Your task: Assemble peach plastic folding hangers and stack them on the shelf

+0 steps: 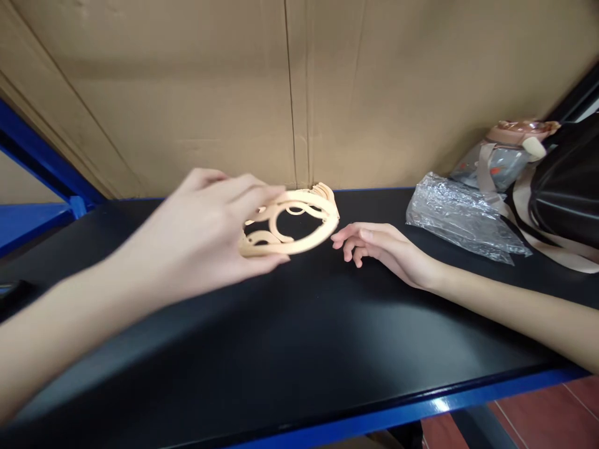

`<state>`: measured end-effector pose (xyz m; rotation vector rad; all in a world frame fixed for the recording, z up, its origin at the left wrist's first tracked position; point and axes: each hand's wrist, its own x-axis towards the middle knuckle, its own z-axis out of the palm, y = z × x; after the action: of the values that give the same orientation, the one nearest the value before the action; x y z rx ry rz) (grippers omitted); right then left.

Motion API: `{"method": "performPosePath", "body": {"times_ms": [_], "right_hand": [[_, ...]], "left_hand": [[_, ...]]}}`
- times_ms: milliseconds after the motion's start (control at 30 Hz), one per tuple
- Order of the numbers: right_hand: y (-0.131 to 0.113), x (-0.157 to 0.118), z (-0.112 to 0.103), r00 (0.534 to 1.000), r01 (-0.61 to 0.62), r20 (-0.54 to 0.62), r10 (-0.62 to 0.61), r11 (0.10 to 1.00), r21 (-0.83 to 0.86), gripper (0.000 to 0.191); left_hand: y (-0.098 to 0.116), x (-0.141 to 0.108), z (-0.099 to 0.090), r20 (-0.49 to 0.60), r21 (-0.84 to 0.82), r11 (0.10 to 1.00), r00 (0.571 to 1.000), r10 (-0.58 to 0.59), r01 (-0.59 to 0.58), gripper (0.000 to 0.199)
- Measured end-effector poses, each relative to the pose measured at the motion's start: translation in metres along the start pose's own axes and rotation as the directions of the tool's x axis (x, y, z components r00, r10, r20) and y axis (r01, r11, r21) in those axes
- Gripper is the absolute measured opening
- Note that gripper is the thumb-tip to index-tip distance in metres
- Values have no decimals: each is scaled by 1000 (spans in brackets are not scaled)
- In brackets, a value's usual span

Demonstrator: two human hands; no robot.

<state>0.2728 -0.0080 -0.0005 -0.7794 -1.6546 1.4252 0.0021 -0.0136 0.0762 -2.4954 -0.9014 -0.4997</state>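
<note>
1. The left hand (213,226) grasps a pale ring-shaped piece (318,236) with curved openings inside, the thumb being below and the fingers above
2. This piece is tilted, over the middle part of the black counter (299,337), and I cannot tell if it touches the surface
3. The right hand (393,246) is free, its fingers a little bent, and it is just beside the right edge of the piece
4. Behind the ring, some pale curved parts (324,192) are visible; whether they are joined to it, I cannot tell
5. At the right lies a crumpled clear plastic bag (458,215), next to a bottle (508,173)
6. The bottle carries orange marks, which are too small to read
</note>
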Motion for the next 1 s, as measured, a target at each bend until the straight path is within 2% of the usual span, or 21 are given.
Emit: {"method": "performPosePath", "body": {"times_ms": [67,133,233,333,400,500,567,767,1000], "right_hand": [[2,1,-1,1000,-28,7,28,1000,-13,30],[4,1,-1,999,-43,28,44,998,-36,30],[4,2,0,997,-43,61,47,997,-59,27],[3,2,1,996,-46,74,50,997,-60,26],[3,3,2,996,-47,77,52,997,-66,25],[4,4,2,996,-43,80,49,996,-83,24],[4,4,2,995,-44,81,52,995,-92,24],[3,4,2,994,-51,90,60,993,-104,23],[5,4,2,994,-51,90,62,992,-118,22]], "left_hand": [[-24,-6,-10,-16,-55,997,998,-55,54,65],[-50,-16,-17,25,-133,973,982,-187,188,70],[-86,-37,-21,89,-154,905,918,-386,396,74],[-114,-54,-18,201,-153,855,863,-464,495,71],[-126,-59,-16,310,-105,815,797,-518,570,72],[-131,-58,-13,498,-35,743,656,-567,668,88],[-129,-54,-12,545,5,713,596,-590,701,91],[-113,-46,-10,581,29,685,545,-604,728,87],[-107,-43,-10,598,21,672,529,-602,740,85]]}}
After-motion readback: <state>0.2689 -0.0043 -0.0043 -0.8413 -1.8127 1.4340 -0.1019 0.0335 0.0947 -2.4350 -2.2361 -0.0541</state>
